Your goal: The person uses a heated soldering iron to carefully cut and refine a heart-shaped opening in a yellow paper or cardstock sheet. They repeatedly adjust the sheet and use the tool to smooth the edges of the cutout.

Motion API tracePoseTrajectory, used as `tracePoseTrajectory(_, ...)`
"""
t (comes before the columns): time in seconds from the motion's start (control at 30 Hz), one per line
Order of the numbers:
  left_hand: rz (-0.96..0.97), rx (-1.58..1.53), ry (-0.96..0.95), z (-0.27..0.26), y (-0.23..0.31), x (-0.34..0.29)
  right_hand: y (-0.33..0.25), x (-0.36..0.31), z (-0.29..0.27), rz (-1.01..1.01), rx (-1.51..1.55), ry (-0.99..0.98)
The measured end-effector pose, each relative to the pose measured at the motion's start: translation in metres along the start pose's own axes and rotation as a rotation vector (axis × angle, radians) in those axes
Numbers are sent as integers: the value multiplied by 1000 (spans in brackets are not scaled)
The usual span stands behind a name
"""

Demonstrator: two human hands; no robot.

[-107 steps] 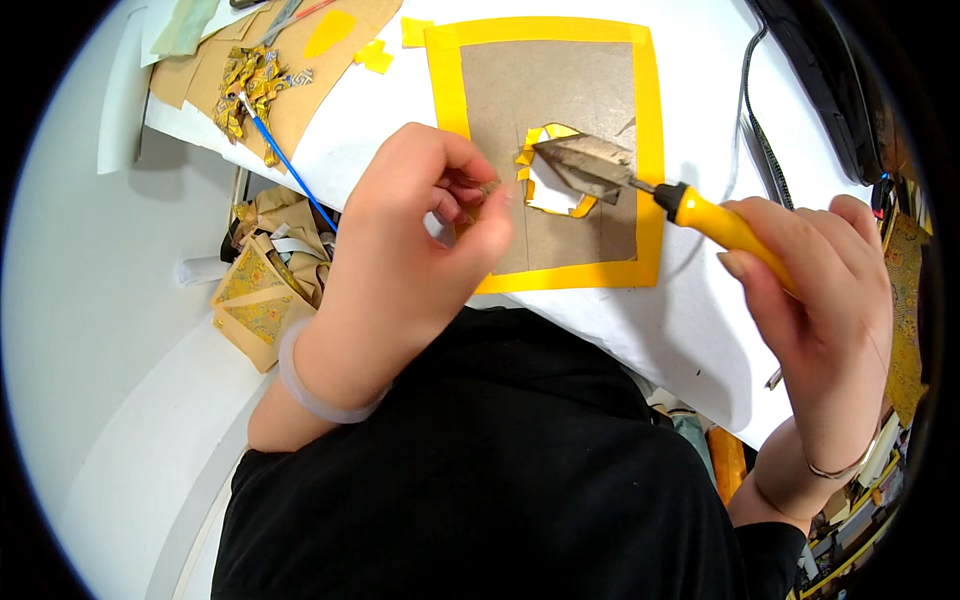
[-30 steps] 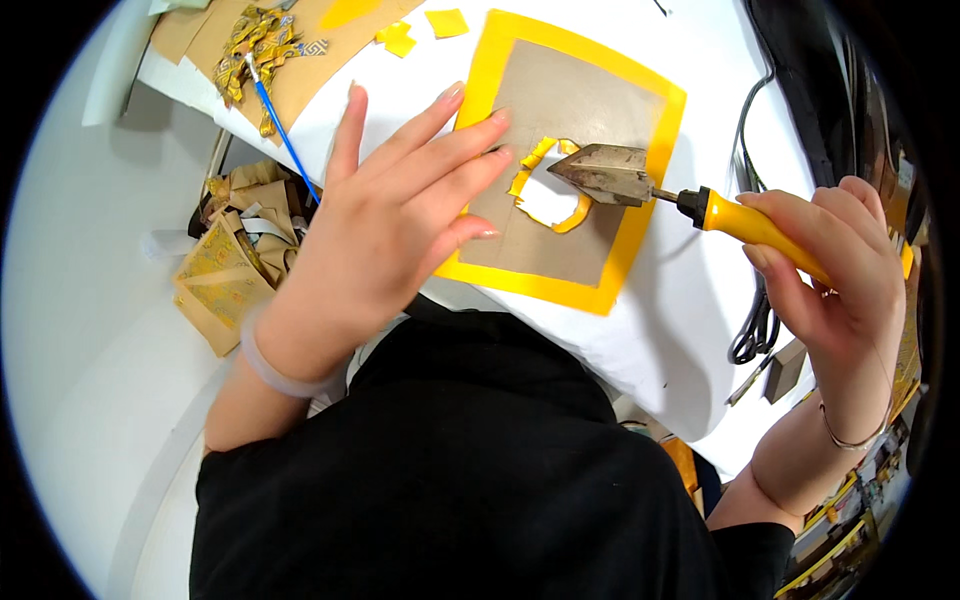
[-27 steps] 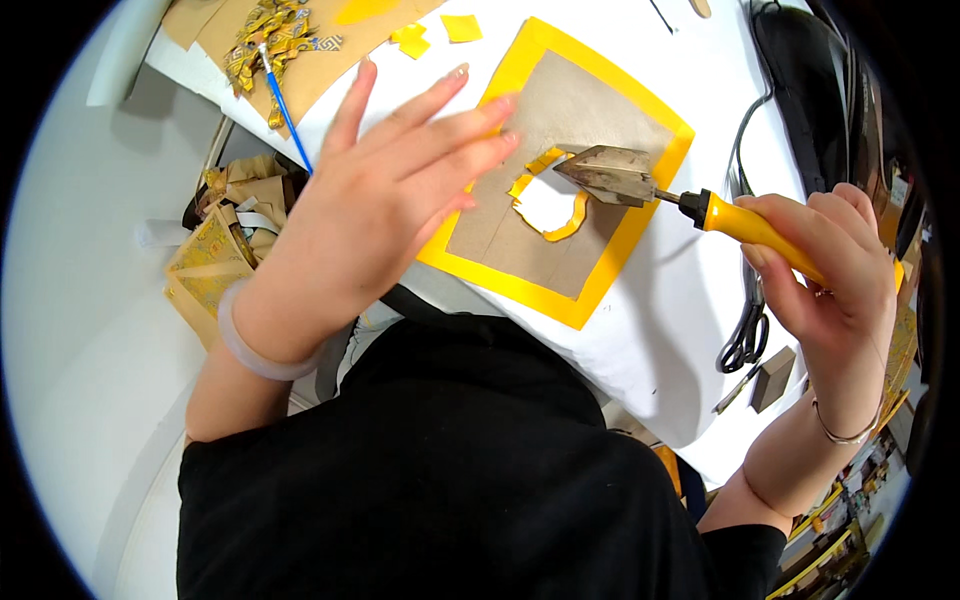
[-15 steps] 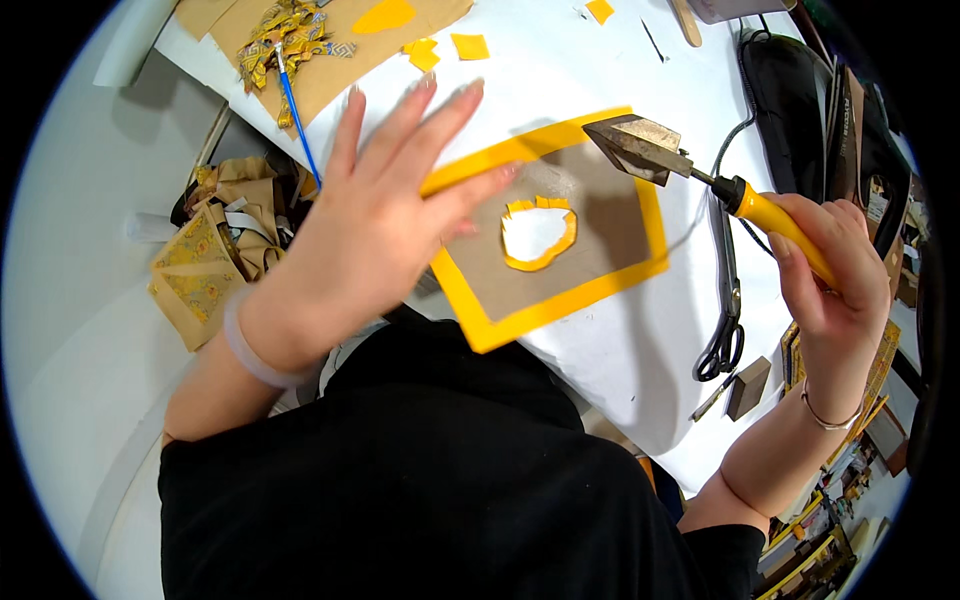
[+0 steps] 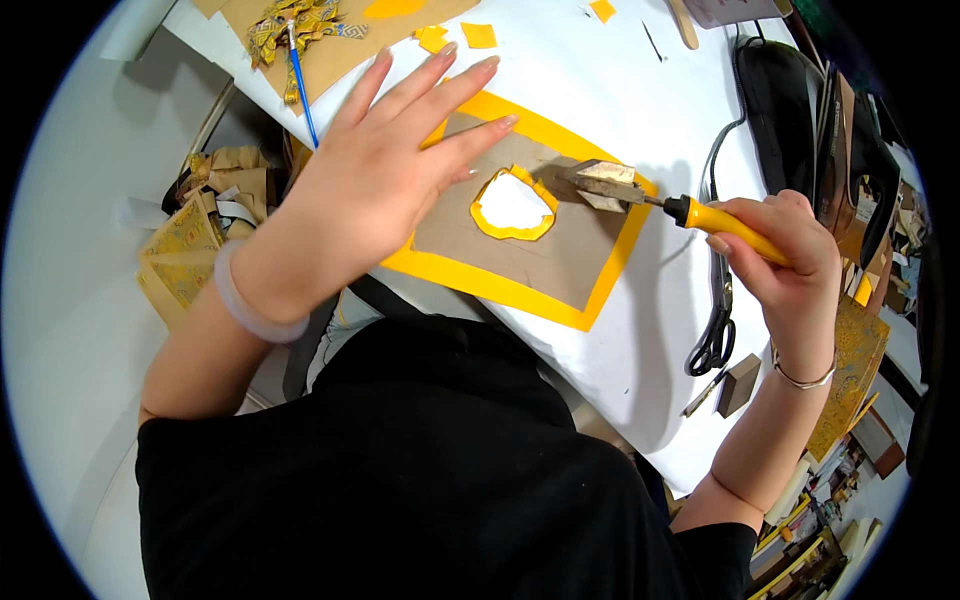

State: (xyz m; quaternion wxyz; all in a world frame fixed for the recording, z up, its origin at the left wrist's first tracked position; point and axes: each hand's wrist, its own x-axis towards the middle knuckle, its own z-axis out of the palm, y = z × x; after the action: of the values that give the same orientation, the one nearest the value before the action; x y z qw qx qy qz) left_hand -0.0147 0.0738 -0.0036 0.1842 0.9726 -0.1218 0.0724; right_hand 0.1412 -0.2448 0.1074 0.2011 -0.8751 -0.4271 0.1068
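A flat grey-brown panel (image 5: pixel 545 262) with a yellow border lies on the white-covered table. At its middle is a rounded opening with a folded yellow edge (image 5: pixel 515 235), and white shows through. My left hand (image 5: pixel 385 165) is spread over the panel's left end, fingers apart, holding nothing; whether its fingertips press down is hard to tell. In my right hand (image 5: pixel 790 240) is a small hand iron (image 5: pixel 710 218) by its yellow handle. Its wedge-shaped metal head (image 5: pixel 605 185) is over the panel's right part, beside the opening; I cannot tell if they touch.
Black-handled scissors (image 5: pixel 712 345) and a dark block (image 5: pixel 738 386) lie at the right. Yellow scraps (image 5: pixel 479 36), a blue brush (image 5: pixel 303 98) and patterned cloth strips (image 5: pixel 275 35) are at the far left. A black cord (image 5: pixel 714 160) runs behind the iron.
The panel has turned clockwise and lies at a different slant. My right hand has brought the iron left and down, over the panel. My left hand stays spread, slightly shifted.
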Motion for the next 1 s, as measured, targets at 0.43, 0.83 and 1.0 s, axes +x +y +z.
tracePoseTrajectory(0.43, 155, 60, -74, 1, -23, 26, 0, 14, 15, -65, 22, -140)
tracePoseTrajectory(0.83, 201, 105, -365, -13, -34, 34, 5, 16, 9, -61, -86, -186)
tracePoseTrajectory(1.0, 101, 3, 68, -2, -21, 12, 17, 0, 8, -38, -51, -124)
